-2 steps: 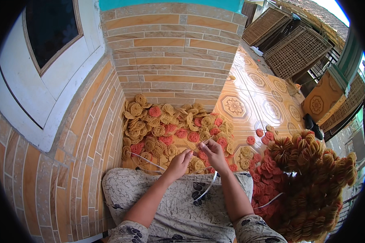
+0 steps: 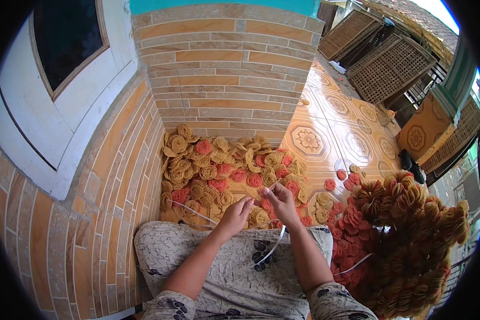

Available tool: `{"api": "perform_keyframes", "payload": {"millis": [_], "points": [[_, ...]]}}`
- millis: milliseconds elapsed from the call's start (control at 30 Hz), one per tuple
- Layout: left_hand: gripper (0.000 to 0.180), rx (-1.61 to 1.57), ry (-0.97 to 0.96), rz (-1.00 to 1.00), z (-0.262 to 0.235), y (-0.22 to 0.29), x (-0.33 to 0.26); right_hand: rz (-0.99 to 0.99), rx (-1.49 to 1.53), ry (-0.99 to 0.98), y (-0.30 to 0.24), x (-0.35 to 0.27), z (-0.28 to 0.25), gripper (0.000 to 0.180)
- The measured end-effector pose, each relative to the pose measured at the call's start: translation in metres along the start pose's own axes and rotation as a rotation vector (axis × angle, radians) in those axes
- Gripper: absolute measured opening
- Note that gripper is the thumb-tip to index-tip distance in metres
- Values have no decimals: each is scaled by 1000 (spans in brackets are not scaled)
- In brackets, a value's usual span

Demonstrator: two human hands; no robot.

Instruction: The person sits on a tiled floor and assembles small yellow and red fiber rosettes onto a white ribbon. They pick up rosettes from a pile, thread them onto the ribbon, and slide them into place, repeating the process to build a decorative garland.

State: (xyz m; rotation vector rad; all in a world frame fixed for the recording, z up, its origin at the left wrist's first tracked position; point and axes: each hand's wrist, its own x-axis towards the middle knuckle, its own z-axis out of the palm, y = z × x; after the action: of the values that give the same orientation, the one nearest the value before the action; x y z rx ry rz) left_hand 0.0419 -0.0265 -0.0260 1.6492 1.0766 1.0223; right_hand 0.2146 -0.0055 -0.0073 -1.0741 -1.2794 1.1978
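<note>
From my remote seat I watched the left hand (image 2: 236, 212) and the right hand (image 2: 278, 201) meet above the lap, fingertips pinched together on a thin pale strip (image 2: 274, 246), flat and ribbon-like, which curved down across the patterned grey cloth (image 2: 218, 266) over the knees. A second length of the same strip trailed off to the left of the left hand. Just beyond the fingers lay a heap of woven rosettes (image 2: 213, 165), coiled and ridged, mostly straw-tan with some coral-red ones mixed in, filling the corner where two glazed brick-tiled walls (image 2: 224, 80) met. To the right a dense bundle of strung rosettes (image 2: 410, 234) rose, bristly and rounded. Open patterned floor tile (image 2: 336, 128) stretched away to the upper right toward the lattice screens (image 2: 384, 64).
</note>
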Motion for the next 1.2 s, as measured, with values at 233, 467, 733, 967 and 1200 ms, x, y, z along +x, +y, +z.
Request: {"api": "perform_keyframes", "payload": {"millis": [233, 467, 733, 967, 1200], "points": [[33, -63, -43, -58, -1, 8, -2, -3, 96, 10, -10, 1, -3, 15], [34, -151, -166, -186, 5, -2, -1, 1, 220, -6, -6, 4, -9, 17], [34, -199, -176, -189, 6, -6, -3, 76, 107, -22, -8, 3, -11, 15], [28, 112, -238, -197, -60, 25, -4, -160, 481, 552, -14, 28, -101, 22], [26, 289, -85, -170, -138, 49, -22, -191, 633, 708, 5, 24, -180, 15]]}}
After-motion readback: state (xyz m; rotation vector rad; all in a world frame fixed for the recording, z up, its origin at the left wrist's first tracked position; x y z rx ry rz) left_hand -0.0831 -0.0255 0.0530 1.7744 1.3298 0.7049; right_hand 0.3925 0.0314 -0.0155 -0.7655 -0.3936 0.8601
